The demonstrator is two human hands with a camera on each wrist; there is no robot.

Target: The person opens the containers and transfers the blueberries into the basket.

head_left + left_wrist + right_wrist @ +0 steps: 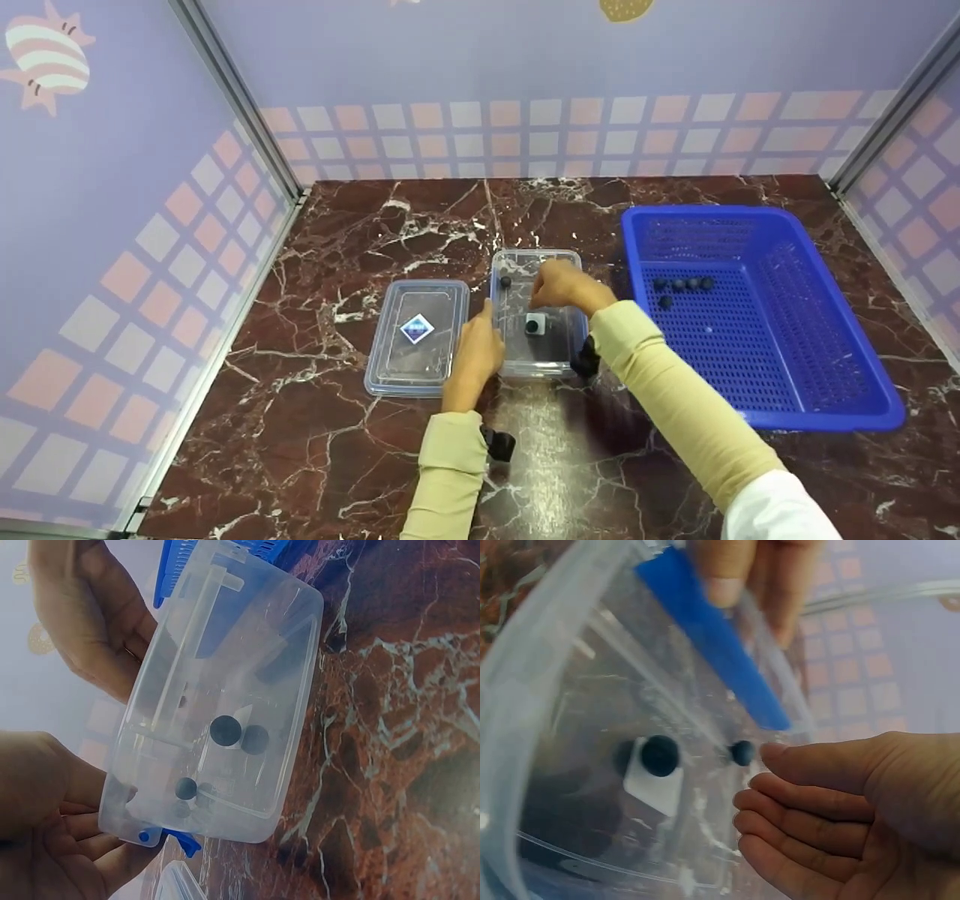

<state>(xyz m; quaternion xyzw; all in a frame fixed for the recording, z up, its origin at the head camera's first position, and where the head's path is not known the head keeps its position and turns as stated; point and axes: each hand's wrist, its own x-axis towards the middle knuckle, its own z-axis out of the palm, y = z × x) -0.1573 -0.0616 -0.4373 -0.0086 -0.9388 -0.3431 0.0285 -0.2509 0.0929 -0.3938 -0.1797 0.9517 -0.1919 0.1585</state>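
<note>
A clear plastic container (551,358) with blue side latches stands mid-table. Inside are two small dark balls: one (505,282) near the back left, the other (534,327) beside or on a white square piece (651,790). My left hand (480,345) grips the container's left wall by a blue latch (712,637), its thumb and fingers on either side in the left wrist view. Above the container hovers my right hand (562,286), fingers loosely bent and thumb apart from them. Nothing shows in its grasp in the right wrist view (817,802).
To the right stands a blue mesh basket (761,420) with several dark balls (679,284) near its far left. A clear lidded container (416,375) with a blue diamond label lies left of the left hand. Patterned panels (480,67) enclose the marble-look table's back and sides.
</note>
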